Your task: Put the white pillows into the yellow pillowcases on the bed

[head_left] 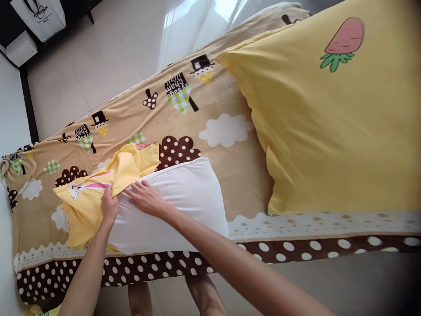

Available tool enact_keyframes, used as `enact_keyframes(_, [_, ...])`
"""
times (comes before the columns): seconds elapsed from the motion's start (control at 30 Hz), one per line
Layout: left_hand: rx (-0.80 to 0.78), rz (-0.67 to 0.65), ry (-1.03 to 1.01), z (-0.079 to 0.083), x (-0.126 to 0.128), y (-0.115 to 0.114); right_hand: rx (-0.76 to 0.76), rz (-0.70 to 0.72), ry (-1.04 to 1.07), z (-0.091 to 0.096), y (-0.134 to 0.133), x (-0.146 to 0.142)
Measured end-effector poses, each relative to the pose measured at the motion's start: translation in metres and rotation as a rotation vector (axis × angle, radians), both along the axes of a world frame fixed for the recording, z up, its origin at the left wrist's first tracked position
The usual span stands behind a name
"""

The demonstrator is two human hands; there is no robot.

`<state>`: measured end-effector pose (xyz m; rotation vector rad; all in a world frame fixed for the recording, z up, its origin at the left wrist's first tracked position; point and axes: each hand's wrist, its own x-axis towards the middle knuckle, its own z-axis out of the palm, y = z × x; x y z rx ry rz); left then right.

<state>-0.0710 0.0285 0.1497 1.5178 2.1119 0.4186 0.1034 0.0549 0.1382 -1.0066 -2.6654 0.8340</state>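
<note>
A white pillow (184,199) lies near the front edge of the bed, its left end inside a yellow pillowcase (88,197) printed with a rabbit. My left hand (109,206) is closed on the pillowcase's open edge where it meets the pillow. My right hand (144,197) rests flat on the white pillow just beside that edge, fingers stretched out and pointing left.
The bed carries a tan blanket (226,166) with clouds, dotted trees and a brown polka-dot border. A large yellow cover with a carrot print (332,118) fills the right side. Beyond lie a tiled floor (108,52), a white bag (41,17) and a white box (21,47).
</note>
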Motion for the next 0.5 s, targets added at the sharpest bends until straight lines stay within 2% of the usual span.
enact_keyframes(0.1, [-0.13,-0.065,0.04,-0.003,-0.004,0.002,-0.01,-0.099,0.003,-0.006,0.012,0.057])
enact_keyframes(0.2, [-0.174,-0.271,0.085,0.008,0.003,0.006,-0.133,-0.198,-0.16,-0.009,0.032,0.075])
enact_keyframes(0.27, [-0.14,-0.395,0.168,0.02,0.012,0.01,-0.253,-0.148,-0.254,-0.004,0.039,0.063])
enact_keyframes(0.33, [-0.07,-0.436,0.271,0.029,0.022,0.014,-0.308,-0.072,-0.269,0.006,0.033,0.039])
enact_keyframes(0.43, [-0.004,-0.435,0.331,0.035,0.039,0.017,-0.261,0.061,-0.174,0.022,0.001,0.008])
enact_keyframes(0.5, [-0.002,-0.492,0.268,0.035,0.047,0.009,-0.231,0.106,-0.128,0.024,-0.028,0.002])
